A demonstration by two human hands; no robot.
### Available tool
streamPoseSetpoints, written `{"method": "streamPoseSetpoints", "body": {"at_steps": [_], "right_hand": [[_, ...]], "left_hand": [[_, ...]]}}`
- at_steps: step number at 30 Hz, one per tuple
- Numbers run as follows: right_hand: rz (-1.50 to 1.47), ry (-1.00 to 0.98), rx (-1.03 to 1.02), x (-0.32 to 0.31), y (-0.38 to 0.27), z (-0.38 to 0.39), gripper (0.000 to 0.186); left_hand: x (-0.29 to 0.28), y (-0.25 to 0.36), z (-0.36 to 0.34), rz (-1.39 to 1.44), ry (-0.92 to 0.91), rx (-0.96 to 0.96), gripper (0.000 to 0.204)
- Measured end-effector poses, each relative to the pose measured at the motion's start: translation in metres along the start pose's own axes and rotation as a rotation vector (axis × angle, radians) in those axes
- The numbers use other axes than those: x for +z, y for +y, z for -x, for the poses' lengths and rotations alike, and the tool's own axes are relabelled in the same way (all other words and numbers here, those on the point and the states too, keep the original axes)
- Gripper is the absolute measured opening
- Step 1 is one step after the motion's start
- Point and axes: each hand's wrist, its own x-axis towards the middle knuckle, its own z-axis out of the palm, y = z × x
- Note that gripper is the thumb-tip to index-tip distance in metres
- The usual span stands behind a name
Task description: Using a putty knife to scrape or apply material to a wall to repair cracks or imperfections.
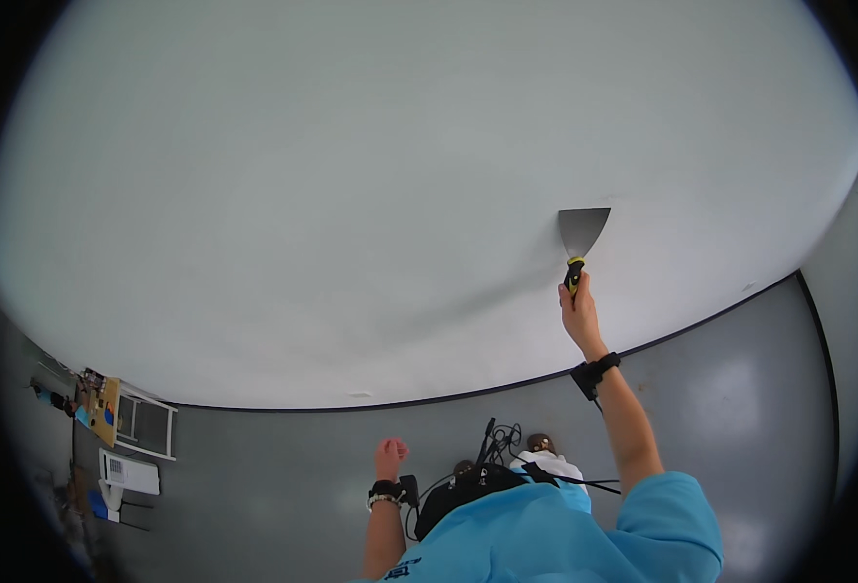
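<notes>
My right hand (578,313) grips the yellow-and-black handle of a wide metal scraper (581,228). The scraper's blade is up against a large white wall (332,194), and a soft shadow trails leftward from it. A black device is strapped to my right wrist. Low beside my body, my left hand (390,455) has its fingers curled closed; whether anything is inside them is hidden. Black cables (499,442) hang at my waist.
A grey floor (254,486) meets the wall along a dark skirting. To the left stand a wooden table (103,418), a white metal frame (168,432) and white furniture (130,476). Another wall (846,330) meets this one at the right.
</notes>
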Motion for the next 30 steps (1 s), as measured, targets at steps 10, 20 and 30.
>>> {"method": "streamPoseSetpoints", "body": {"at_steps": [10,20,30], "right_hand": [[-0.185,0.014,0.032,0.006,0.007,0.006,0.027],[-0.240,0.011,0.065,0.013,-0.009,0.000,0.030],[-0.474,0.308,0.122,-0.019,-0.047,0.040,0.023]], "left_hand": [[-0.009,-0.073,0.078,-0.464,-0.135,-0.364,0.025],[-0.043,-0.106,0.136,-0.551,-0.122,-0.206,0.028],[-0.016,-0.085,0.121,-0.505,-0.073,-0.192,0.027]]}}
